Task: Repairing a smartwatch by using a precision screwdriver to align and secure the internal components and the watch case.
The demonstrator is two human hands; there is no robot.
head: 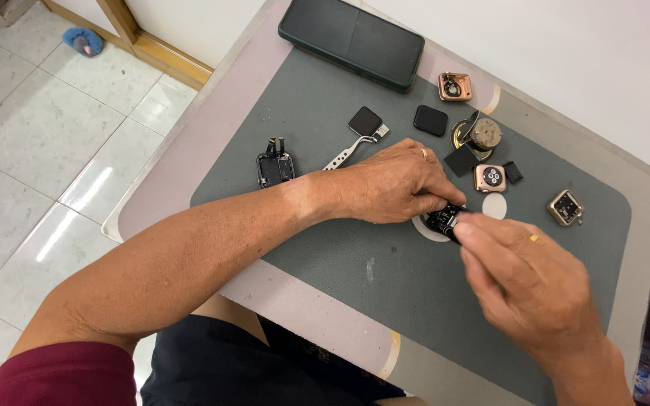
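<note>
head cam | looks steeply down | close over grey mat (385,263)

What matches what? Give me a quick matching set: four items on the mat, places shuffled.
Items:
1. phone
2. tweezers
3. black part
4. gold case

Places:
A. between both hands' fingertips
B. far right of the mat, alone
C. top edge of the mat, face down
D. just left of the left hand

Pairs: 1-C, 2-D, 3-A, 4-B
</note>
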